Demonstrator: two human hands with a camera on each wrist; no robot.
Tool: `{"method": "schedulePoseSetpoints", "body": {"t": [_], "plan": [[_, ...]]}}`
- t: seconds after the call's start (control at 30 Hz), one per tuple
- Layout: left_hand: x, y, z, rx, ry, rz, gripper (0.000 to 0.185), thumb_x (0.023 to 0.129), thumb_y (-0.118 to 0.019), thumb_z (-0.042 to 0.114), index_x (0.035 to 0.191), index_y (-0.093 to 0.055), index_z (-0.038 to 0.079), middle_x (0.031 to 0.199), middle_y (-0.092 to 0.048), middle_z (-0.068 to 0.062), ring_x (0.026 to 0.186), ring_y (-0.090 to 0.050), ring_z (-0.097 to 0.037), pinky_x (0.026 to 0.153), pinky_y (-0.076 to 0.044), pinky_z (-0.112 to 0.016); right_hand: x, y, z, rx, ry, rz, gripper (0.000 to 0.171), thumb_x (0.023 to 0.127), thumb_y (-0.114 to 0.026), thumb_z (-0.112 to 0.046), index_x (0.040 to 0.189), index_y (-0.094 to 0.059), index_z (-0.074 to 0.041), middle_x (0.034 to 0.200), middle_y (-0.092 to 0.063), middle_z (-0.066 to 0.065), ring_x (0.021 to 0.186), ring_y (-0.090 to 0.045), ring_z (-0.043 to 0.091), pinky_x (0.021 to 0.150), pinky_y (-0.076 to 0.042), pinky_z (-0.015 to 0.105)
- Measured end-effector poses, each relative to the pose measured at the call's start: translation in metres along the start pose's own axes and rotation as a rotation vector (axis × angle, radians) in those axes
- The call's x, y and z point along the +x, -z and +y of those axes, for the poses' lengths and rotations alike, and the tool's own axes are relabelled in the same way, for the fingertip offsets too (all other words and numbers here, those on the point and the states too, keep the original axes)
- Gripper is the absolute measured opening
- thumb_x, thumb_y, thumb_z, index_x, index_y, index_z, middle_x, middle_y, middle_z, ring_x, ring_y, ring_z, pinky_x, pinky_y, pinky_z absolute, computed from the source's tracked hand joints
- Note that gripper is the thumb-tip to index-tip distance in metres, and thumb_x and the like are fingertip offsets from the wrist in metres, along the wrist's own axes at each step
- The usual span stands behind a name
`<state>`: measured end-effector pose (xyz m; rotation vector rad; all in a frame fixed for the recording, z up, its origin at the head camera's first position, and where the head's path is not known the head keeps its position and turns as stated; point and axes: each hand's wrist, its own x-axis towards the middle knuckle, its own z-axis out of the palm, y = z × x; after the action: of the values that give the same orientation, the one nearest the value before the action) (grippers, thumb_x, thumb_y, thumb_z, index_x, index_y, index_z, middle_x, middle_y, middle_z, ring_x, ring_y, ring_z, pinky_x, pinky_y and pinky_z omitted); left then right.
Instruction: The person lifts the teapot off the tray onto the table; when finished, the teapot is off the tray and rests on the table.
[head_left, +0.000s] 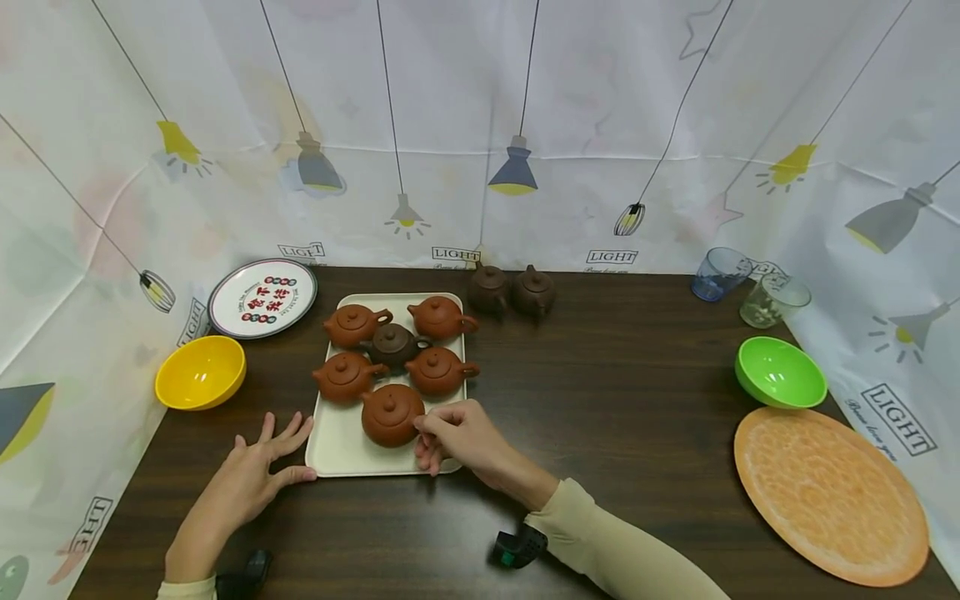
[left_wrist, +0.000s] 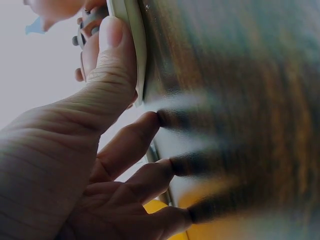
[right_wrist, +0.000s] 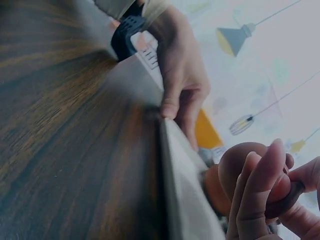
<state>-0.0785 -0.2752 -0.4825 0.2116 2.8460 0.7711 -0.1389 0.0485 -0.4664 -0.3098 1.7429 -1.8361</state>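
Hiding the teapot (head_left: 390, 414) handle, right hand (head_left: 459, 433) grips it.

Eight teapots (head_left: 392, 414) — six on one tray (head_left: 337, 450); three bowls (head_left: 200, 372), two plates (head_left: 262, 297), two glasses (head_left: 774, 300).

The tray (head_left: 330, 450) is crowded by six teapots (head_left: 392, 347), with bare room left only at its near left corner. Open desk (head_left: 615, 392) is found right of the tray, bounded far by two dark teapots (head_left: 512, 291) and right by the green bowl (head_left: 780, 372).
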Motion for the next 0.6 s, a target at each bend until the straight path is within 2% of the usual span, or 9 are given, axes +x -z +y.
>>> {"method": "schedulePoseSetpoints", "body": {"t": [0.13, 0.27, 0.37, 0.6], "plan": [[0.001, 0.000, 0.000, 0.001, -0.001, -0.004, 0.084, 0.086, -0.082, 0.043, 0.158, -0.052, 0.011, 0.163, -0.046, -0.023, 0.151, -0.030, -0.066, 0.109, -0.022, -0.092, -0.013, 0.010, -0.012, -0.049, 0.062, 0.038, 0.041, 0.109, -0.058, -0.015, 0.076, -0.064, 0.009, 0.072, -0.071, 0.004, 0.051, -0.063, 0.010, 0.050, -0.055, 0.022], [0.000, 0.000, 0.002, -0.011, 0.004, -0.009, 0.083, 0.087, -0.082, 0.040, 0.158, -0.052, 0.011, 0.163, -0.045, -0.023, 0.152, -0.029, -0.065, 0.109, -0.021, -0.092, -0.025, 0.028, -0.017, -0.073, 0.087, 0.127, 0.044, 0.110, -0.058, -0.019, 0.075, -0.061, 0.007, 0.071, -0.067, 0.010, 0.045, -0.055, 0.010, 0.045, -0.047, 0.021], [0.001, 0.000, 0.002, -0.011, 0.007, -0.012, 0.083, 0.087, -0.082, 0.040, 0.159, -0.052, 0.012, 0.164, -0.045, -0.023, 0.152, -0.029, -0.065, 0.109, -0.021, -0.092, -0.035, 0.047, -0.016, -0.063, 0.098, 0.207, 0.045, 0.111, -0.058, -0.021, 0.074, -0.058, 0.005, 0.070, -0.065, 0.011, 0.045, -0.051, 0.010, 0.042, -0.042, 0.020], [0.001, 0.002, 0.002, 0.008, 0.013, -0.011, 0.084, 0.086, -0.083, 0.041, 0.158, -0.052, 0.011, 0.163, -0.046, -0.024, 0.151, -0.030, -0.066, 0.108, -0.021, -0.093, -0.061, 0.098, -0.014, -0.100, 0.156, 0.367, 0.047, 0.112, -0.059, -0.024, 0.077, -0.057, 0.008, 0.072, -0.065, 0.012, 0.048, -0.053, 0.010, 0.040, -0.042, 0.020]]}}
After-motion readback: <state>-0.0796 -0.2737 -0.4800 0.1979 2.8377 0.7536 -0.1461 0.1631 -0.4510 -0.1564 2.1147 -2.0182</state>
